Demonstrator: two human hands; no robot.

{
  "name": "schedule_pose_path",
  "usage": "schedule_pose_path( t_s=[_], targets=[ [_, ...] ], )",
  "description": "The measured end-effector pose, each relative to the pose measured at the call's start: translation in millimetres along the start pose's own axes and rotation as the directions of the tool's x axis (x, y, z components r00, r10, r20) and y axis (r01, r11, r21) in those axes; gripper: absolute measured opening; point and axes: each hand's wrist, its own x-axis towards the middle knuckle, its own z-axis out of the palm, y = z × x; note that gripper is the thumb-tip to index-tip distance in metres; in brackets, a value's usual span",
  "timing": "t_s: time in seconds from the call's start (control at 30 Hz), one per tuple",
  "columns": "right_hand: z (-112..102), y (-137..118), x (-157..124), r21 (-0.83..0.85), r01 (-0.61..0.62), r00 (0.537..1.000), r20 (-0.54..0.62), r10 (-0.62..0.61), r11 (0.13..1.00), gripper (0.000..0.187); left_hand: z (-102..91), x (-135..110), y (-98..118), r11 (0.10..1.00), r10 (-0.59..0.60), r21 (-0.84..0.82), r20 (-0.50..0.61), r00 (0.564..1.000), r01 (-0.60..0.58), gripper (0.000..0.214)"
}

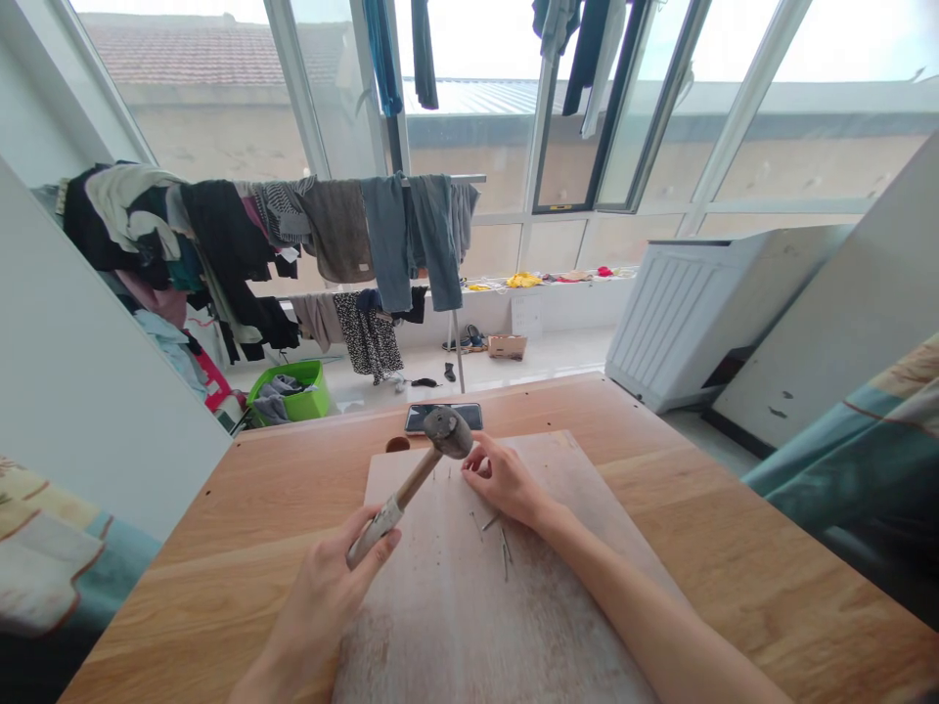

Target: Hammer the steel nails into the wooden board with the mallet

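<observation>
My left hand is wrapped around the pale-taped handle of a mallet. Its dark grey head is raised above the far part of a worn wooden board. On that board my right hand rests with thumb and forefinger pinched together; whatever is between the fingertips is too small or hidden to make out. Just left of those fingertips, two thin nails stand upright in the board. Several loose nails lie on it, near my right wrist.
Beyond the board lie a phone and a small round brown object on the wooden table. Past the table edge are a laundry-laden drying rack, a green basket and a white ribbed cabinet-like unit. Curtains hang at both sides.
</observation>
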Motion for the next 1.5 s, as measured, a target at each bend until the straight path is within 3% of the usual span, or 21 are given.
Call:
schedule_pose_path(
  t_s=[0.6, 1.0, 1.23, 1.33, 1.4, 1.5],
  targets=[
    [0, 3, 2, 0.03, -0.024, 1.0, -0.009, 0.024, 0.999, 0.055, 2.0, 1, 4, 0.999, -0.019, 0.048, 0.142, 0.99, 0.012, 0.037],
    [0, 2, 0, 0.025, -0.013, 1.0, -0.01, 0.014, 1.0, 0.053, 7.1, 3, -2, 1.0, 0.0, 0.014, 0.148, 0.989, -0.002, 0.039],
    [-8, 1, 1, -0.006, -0.043, 0.999, 0.021, 0.044, 0.999, 0.058, 14.3, -5, -16, 1.0, -0.003, 0.017, 0.055, 0.998, 0.002, 0.041],
    [-31, -10, -2, -0.033, -0.027, 0.996, 0.082, 0.03, 0.999, 0.041, 16.7, -7, -22, 1.0, -0.008, -0.03, -0.045, 0.999, 0.007, 0.045],
    [-47, -23, -8, -0.07, 0.001, 0.981, 0.193, 0.013, 0.998, 0.03, 17.5, -8, -24, 0.997, -0.021, -0.077, -0.085, 0.996, 0.014, 0.047],
    [-57, -47, -17, -0.241, 0.104, 0.9, 0.436, 0.012, 0.965, 0.037, 17.8, -8, -25, 0.995, -0.028, -0.099, -0.105, 0.994, 0.018, 0.048]
  ],
)
